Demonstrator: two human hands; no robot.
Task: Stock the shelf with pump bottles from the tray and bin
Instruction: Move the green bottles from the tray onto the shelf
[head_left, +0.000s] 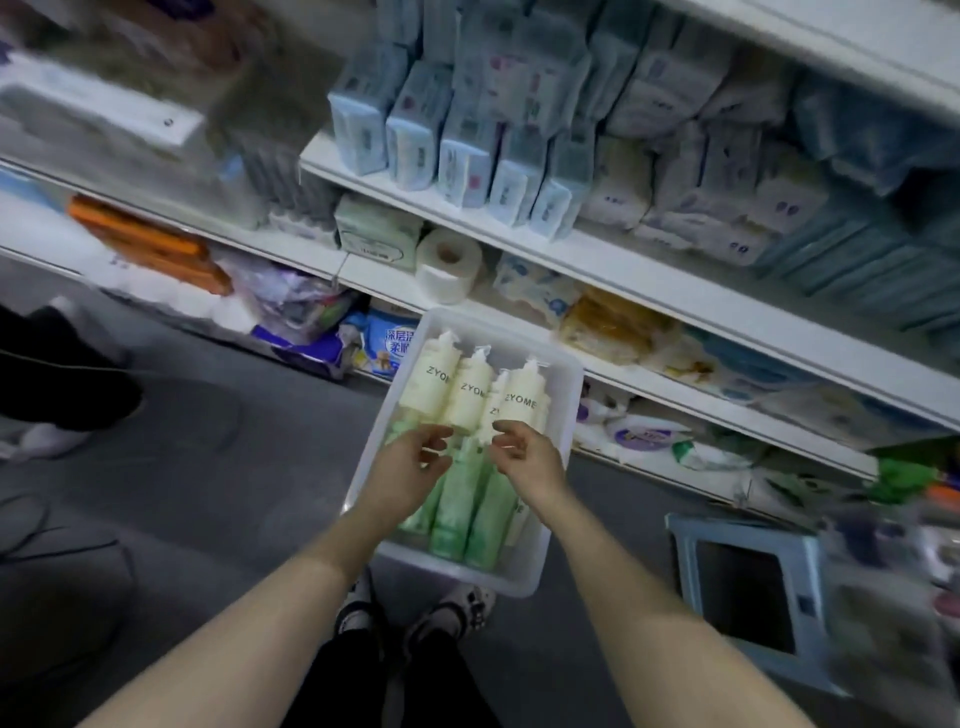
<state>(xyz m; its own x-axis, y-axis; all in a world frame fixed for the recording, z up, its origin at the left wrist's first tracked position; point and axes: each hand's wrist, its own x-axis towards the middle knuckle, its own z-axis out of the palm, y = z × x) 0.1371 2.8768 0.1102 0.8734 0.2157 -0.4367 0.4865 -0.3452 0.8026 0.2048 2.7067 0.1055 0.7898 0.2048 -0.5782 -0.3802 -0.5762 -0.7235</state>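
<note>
A translucent white tray (563, 395) sits on the floor in front of the shelf. Several cream pump bottles (470, 395) marked ZYOME lie in its far half, and several green pump bottles (457, 514) lie in its near half. My left hand (410, 462) hovers over the tray's middle with fingers loosely spread, holding nothing. Just to its right, my right hand (527, 452) hangs over the bottles with fingers loosely curled, also holding nothing. Whether either hand touches a bottle is unclear.
White shelves (623, 270) run from left to right, packed with tissue packs (467, 150), a toilet roll (447, 265) and bagged goods. A pale blue stool (748, 587) stands at the right. Another person's dark leg (57, 374) is at the left. My shoes (415, 608) are below the tray.
</note>
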